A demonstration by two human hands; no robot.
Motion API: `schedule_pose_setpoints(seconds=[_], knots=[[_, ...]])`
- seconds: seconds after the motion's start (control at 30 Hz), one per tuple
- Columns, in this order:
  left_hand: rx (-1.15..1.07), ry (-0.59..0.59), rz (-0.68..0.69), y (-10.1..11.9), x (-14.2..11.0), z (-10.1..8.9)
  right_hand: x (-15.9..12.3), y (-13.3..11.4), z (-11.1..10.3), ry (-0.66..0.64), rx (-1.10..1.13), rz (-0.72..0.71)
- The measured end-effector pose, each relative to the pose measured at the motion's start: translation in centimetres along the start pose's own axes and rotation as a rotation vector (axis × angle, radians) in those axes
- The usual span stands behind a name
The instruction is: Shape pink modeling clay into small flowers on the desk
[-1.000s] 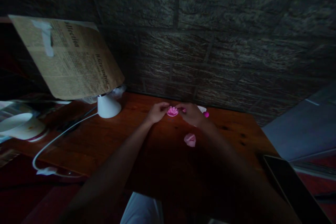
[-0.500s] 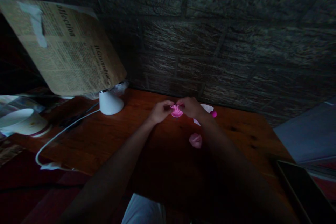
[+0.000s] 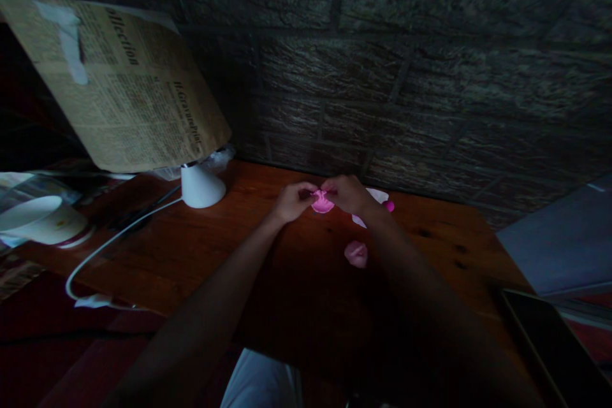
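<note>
Near the back of the wooden table, my left hand (image 3: 293, 201) and my right hand (image 3: 346, 193) pinch the upper edge of a small bright pink piece (image 3: 322, 203) from either side. It looks thin and gathered, like a petal of paper or cloth; the material I cannot tell. A crumpled paler pink piece (image 3: 356, 254) lies on the table nearer to me. Partly behind my right wrist are a pale, whitish-pink piece (image 3: 377, 196) and a small magenta round thing (image 3: 390, 206).
On the left stands a lamp with a newspaper-print shade (image 3: 138, 89) and white base (image 3: 201, 188); its white cord (image 3: 102, 252) loops over the table edge. A white cup (image 3: 45, 220) stands further left. A dark flat tablet-like device (image 3: 554, 338) lies at right. A stone-patterned wall (image 3: 310, 76) rises behind.
Both hands keep their pinch on the bright pink piece, with only very slight finger movement. The other pieces lie where they were.
</note>
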State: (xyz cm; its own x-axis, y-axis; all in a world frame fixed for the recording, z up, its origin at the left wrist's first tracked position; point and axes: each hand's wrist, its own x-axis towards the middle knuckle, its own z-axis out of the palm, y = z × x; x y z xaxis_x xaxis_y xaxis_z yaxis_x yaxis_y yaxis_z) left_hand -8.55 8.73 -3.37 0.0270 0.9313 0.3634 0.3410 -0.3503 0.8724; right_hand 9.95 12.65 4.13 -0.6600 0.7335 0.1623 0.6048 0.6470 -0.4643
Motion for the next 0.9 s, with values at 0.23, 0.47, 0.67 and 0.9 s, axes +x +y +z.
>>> schedule_pose_setpoints(seconds=[0.23, 0.47, 0.67, 0.9], knots=[[0.132, 0.117, -0.13, 0.0, -0.1, -0.3, 0.0, 0.2, -0.1, -0.006, -0.036, 0.015], [0.116, 0.02, -0.102, 0.5, -0.9, -0.2, -0.1, 0.7, -0.6, -0.045, -0.01, 0.056], [-0.045, -0.09, -0.152, 0.5, -0.9, 0.0, -0.3, 0.8, -1.2, -0.129, -0.013, 0.078], [-0.037, -0.004, -0.118, -0.2, -0.1, 0.0, -0.4, 0.3, -1.6, -0.102, 0.009, 0.153]])
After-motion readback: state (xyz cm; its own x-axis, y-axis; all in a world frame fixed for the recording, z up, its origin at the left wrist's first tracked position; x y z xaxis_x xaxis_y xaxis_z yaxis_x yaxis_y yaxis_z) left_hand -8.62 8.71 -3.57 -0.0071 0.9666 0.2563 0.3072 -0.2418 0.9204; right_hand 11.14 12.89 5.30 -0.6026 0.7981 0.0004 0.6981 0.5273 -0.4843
